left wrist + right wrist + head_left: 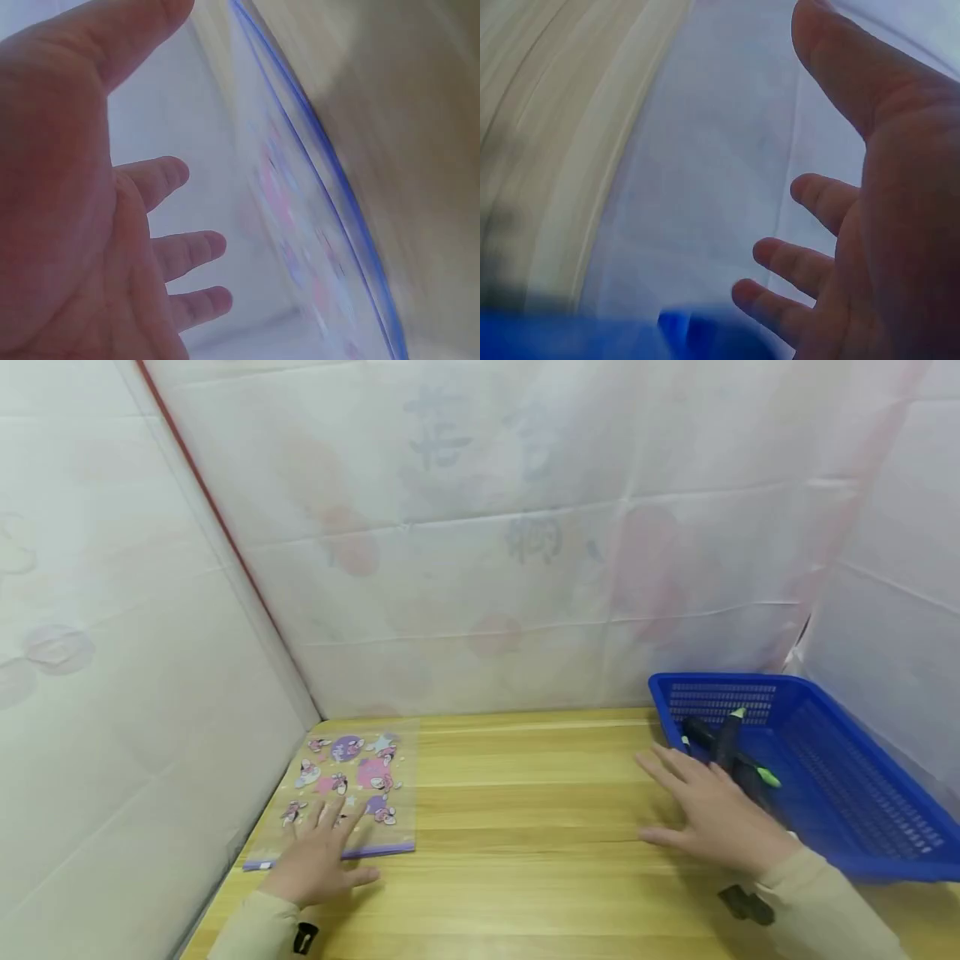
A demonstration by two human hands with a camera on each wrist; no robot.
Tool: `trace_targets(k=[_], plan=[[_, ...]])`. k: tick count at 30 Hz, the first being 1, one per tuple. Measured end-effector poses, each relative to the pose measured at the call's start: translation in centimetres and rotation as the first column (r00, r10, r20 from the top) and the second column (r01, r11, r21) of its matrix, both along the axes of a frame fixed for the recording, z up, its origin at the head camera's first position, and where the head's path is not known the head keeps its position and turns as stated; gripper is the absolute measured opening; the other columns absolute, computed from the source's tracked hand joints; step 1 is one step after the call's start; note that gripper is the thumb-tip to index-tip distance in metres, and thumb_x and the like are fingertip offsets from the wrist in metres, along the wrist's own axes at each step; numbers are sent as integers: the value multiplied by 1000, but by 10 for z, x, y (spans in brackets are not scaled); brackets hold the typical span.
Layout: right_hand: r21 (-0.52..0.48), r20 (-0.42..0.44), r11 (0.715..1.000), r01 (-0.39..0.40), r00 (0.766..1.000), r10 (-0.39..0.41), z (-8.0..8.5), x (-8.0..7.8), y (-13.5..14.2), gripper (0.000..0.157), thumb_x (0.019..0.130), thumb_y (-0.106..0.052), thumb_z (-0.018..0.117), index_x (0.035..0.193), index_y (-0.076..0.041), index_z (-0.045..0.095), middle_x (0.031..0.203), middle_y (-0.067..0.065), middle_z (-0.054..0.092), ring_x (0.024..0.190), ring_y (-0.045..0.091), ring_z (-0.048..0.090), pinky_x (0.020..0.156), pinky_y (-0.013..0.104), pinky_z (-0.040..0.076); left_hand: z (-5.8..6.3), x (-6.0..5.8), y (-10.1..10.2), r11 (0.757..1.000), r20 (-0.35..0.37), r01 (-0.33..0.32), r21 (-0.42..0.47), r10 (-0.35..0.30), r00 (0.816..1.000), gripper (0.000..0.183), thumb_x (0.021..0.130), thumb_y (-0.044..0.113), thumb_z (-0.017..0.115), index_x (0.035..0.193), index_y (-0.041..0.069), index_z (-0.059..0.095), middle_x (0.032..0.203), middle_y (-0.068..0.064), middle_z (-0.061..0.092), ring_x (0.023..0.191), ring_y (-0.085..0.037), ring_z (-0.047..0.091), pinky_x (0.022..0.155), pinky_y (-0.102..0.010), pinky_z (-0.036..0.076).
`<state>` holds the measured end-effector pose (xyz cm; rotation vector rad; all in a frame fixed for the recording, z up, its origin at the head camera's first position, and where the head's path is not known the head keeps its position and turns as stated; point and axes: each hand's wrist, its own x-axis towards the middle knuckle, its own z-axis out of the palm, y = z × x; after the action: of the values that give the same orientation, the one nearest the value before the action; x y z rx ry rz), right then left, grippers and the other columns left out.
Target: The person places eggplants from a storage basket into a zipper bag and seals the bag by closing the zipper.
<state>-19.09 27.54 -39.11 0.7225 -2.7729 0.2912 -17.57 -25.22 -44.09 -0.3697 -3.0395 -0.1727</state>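
Left grip (318, 857) hovers spread near a printed bag (352, 768) at left, right grip (712, 814) spread near a blue basket (832, 768) of eggplants (726, 742), likely reaching, with finger-closing probably needed next.

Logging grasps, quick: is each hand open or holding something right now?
Left hand: open, holding nothing, near the printed bag.
Right hand: open, holding nothing, near the blue basket.

The head view is bright, with soft, even light on the white sheets (480, 585) and glare on the table (517, 893). Soft shadows lie near the left hand (318, 856) and the slightly blurred right hand (723, 814). Both wrist views are dimmer: the bag's (281, 199) print is smeared, the basket (555, 336) out of focus.
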Motion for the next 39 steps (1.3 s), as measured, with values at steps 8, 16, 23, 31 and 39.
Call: trace_targets(k=[8,16,23,31,39], plan=[[33,157,995,90,983,-94,-1,14,47,103,78,-67,64,150,-3,28,146,28,36,122,48,45,85,63,43,-6,2,-36,997,81,-71,-16,72,994,101,72,75,61,147,12,39,148,-29,30,133,-55,24,87,-81,22],[33,463,984,173,870,-168,0,12,53,104,85,-67,55,140,18,30,103,29,63,89,35,66,72,50,51,-10,-1,-46,997,129,-80,19,77,989,92,81,68,58,146,5,38,144,-35,31,127,-60,29,79,-81,30],[2,486,987,162,862,-142,-2,11,53,100,87,-63,56,139,19,31,112,32,61,92,33,66,73,52,51,-15,-2,-50,997,119,-31,70,23,993,74,83,47,71,137,1,49,131,-31,47,118,-53,44,83,-67,43],[8,443,988,156,885,-143,-4,7,51,101,86,-65,56,138,19,32,118,35,57,99,39,63,76,54,50,-15,-7,-51,996,113,-20,92,9,994,51,85,37,72,120,2,61,115,-17,59,107,-41,56,88,-56,46],[-2,470,989,150,873,-131,-5,5,51,101,87,-64,56,139,19,31,116,34,59,97,37,64,75,52,51,-15,-7,-51,995,66,-34,89,28,997,21,85,22,74,97,9,64,91,-2,63,82,-21,62,75,-40,52]])
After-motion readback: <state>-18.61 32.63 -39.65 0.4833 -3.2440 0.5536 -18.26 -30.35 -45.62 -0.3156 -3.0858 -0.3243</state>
